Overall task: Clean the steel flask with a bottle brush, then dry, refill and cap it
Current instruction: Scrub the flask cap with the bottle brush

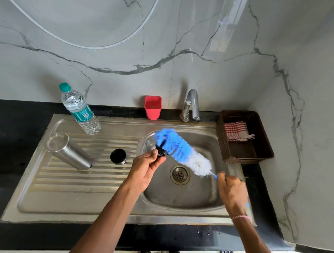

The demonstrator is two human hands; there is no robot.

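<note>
Steel flask [68,152] looks mouth-down on the sink drainboard [66,181], 9 o'clock from the drain [180,174], untouched. It's rigid smooth steel, probably light when empty and slippery if wet, so grip round mid-body. Its cap [118,156] sits just at the flask's 3 o'clock. The bottle brush [182,152] is over the basin, soft fluffy head on a thin stiff handle: right hand [231,189] curled round the handle at the 4 o'clock end, left hand [146,169] pinching a small black part [161,152] against the 10 o'clock end. Water bottle [80,108] at the flask's 12 o'clock, checked cloth [236,131] in basket [265,151] at the drain's 2 o'clock, on the black desk [11,118].
</note>
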